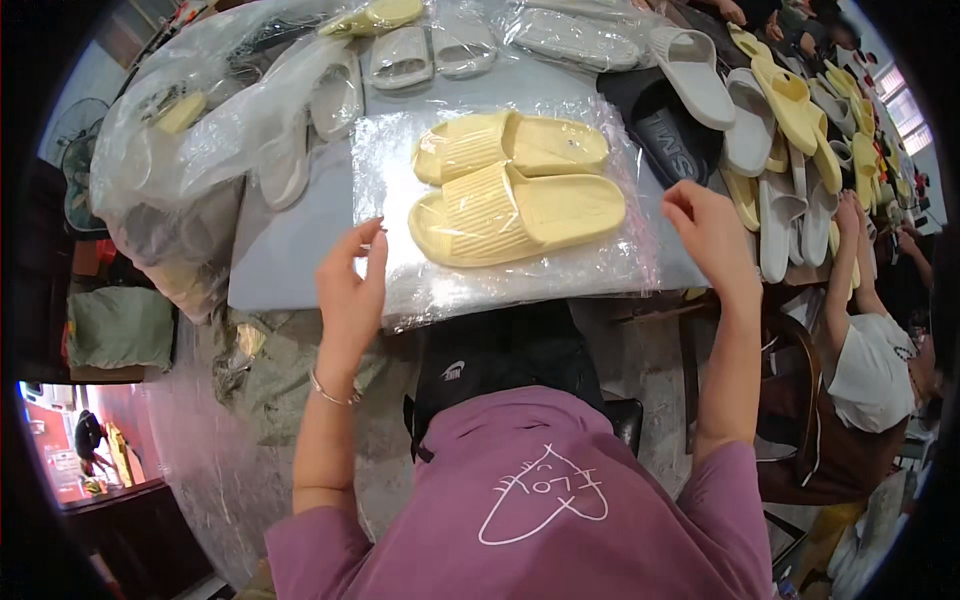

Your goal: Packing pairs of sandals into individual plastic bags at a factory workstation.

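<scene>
A pair of yellow ribbed slippers [530, 215] lies side by side inside a clear plastic bag [385, 290], flat on the grey tabletop in front of me. My left hand [352, 285] hovers by the bag's left edge, its thumb and fingers apart and nothing seen between them. Beyond the bag's right edge is my right hand [712, 238], raised a little off the table with loosely bent fingers. It appears to hold nothing, though its palm side is partly hidden. A black slipper [660, 125] lies just behind it.
Grey slippers [690, 75] and yellow slippers [785, 100] crowd the table to the right. More grey slippers [402, 58] line the far side. Large clear plastic sheeting [150, 170] bulges at the left. A person in a white shirt [870, 370] is at the right, near a wooden chair [800, 360].
</scene>
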Demonstrator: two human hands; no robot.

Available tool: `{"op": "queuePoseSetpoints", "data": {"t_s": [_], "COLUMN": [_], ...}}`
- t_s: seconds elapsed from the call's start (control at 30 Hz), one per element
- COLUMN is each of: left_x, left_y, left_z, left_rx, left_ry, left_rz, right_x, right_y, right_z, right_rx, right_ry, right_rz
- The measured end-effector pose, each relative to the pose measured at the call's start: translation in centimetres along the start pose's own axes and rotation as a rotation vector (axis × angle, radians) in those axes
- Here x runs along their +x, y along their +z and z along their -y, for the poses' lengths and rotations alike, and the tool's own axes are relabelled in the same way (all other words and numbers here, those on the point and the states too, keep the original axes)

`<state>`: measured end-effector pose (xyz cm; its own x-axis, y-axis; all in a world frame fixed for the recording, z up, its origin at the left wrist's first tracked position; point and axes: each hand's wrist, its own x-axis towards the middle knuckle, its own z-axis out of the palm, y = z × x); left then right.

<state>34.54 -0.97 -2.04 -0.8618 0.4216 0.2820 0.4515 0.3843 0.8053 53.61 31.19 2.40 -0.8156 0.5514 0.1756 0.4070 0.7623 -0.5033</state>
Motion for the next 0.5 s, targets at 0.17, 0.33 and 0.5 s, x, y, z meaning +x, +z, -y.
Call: {"op": "queuePoseSetpoints", "data": {"t_s": [0.17, 0.33, 0.5], "left_x": [5.5, 6.5, 4.7], "left_y": [3.1, 4.5, 5.5], "left_z": [2.5, 5.5, 7.7], "left_rx": [0.195, 0.378, 0.439], "left_ry": [0.132, 0.249, 0.255], "left_rz": [0.139, 0.329, 0.436], "right_x": [7.0, 9.2, 11.7], "right_y": [5.8, 7.3, 8.6], "right_z": [-6.8, -5.2, -9.4], "right_rx": [0.366, 0.614, 0.366], "right_ry": [0.109, 0.293, -0.009], "right_rz": [0.404, 0.049, 0.185]}}
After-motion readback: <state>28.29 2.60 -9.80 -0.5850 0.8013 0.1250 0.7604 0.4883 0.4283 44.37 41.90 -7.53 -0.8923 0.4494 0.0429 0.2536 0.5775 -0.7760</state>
